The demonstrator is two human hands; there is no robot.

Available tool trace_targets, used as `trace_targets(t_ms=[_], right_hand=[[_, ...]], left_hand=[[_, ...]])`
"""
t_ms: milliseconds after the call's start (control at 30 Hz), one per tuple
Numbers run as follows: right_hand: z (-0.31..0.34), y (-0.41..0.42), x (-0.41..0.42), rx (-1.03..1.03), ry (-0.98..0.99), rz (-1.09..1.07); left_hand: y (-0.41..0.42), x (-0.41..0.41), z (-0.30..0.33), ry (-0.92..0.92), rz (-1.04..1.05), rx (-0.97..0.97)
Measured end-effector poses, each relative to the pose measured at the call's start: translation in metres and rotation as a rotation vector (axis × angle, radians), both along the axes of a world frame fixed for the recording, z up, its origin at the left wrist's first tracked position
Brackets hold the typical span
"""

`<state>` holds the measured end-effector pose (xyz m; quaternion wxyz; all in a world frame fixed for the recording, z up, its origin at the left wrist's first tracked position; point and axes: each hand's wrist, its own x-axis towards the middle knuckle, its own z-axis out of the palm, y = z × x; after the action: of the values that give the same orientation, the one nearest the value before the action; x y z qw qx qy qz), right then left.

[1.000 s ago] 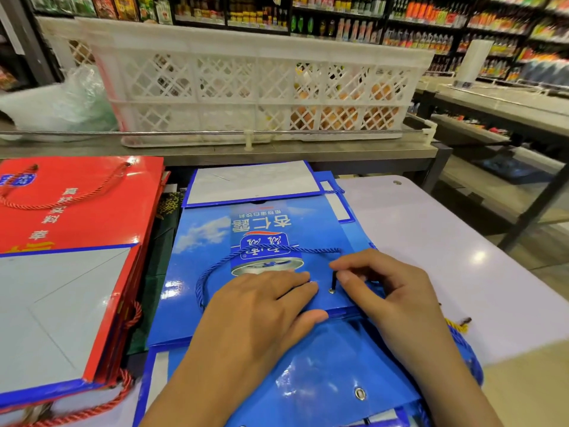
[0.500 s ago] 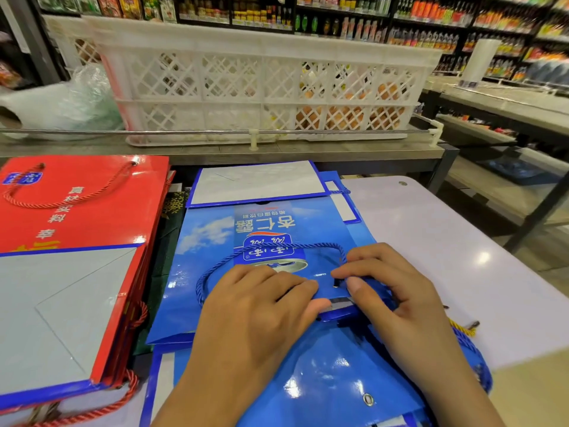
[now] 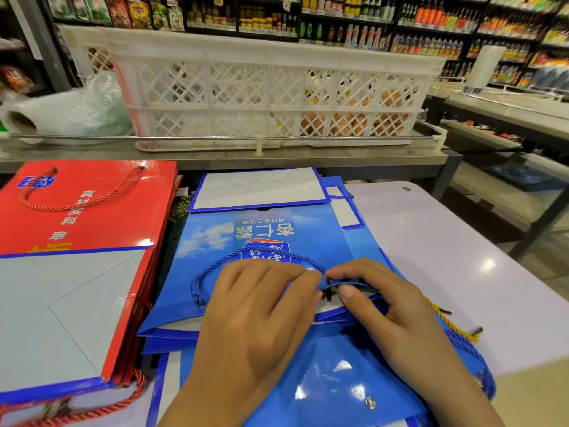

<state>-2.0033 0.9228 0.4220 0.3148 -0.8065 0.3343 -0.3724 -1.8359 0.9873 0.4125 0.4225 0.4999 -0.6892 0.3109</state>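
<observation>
Blue bag [image 3: 264,241] lies flat atop a stack of like bags on the table [image 3: 462,257], straight before me. My left hand [image 3: 255,315] covers its lower half, fingers bent, tips pinching the lifted rim. My right hand [image 3: 391,306] pinches the same rim at the cord [image 3: 246,260] end, thumb against forefinger. 1 red pile [image 3: 86,204] lies just left, a white crate [image 3: 271,87] stands beyond, and a yellow string [image 3: 446,322] lies right.

Your left hand [image 3: 255,306] and right hand [image 3: 391,306] pinch the near edge of a flat blue paper bag [image 3: 215,241], beside its cord handle [image 3: 215,268]. Red bags [image 3: 77,211] lie stacked at left; a white crate [image 3: 277,87] stands behind.
</observation>
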Motion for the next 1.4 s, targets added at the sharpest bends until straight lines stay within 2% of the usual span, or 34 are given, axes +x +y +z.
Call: trace_targets(t_ms=[100,167,433,600,867,1067,1400], right_hand=[[0.0,-0.002,-0.001,0.061,-0.028,-0.021],[0.0,-0.003,0.0,0.074,-0.053,-0.032],[0.0,-0.003,0.006,-0.042,-0.078,-0.065],[0.0,-0.002,0.007,-0.096,-0.054,-0.044],[0.002,0.0,0.006,-0.111,-0.094,0.036],[0.004,0.004,0.005,-0.079,-0.141,0.051],[-0.005,0.003,0.006,-0.161,0.035,0.052]], left_hand=[[0.004,-0.006,-0.002,-0.1,-0.101,-0.005],[0.002,-0.007,-0.005,-0.134,-0.052,0.052],[-0.006,-0.01,-0.012,-0.033,0.148,0.121],[-0.008,-0.012,-0.014,0.043,0.181,0.104],[-0.005,-0.013,-0.011,-0.024,0.269,0.102],[-0.001,-0.016,-0.006,-0.093,0.268,0.069],[-0.005,-0.012,-0.003,0.088,0.11,0.108]])
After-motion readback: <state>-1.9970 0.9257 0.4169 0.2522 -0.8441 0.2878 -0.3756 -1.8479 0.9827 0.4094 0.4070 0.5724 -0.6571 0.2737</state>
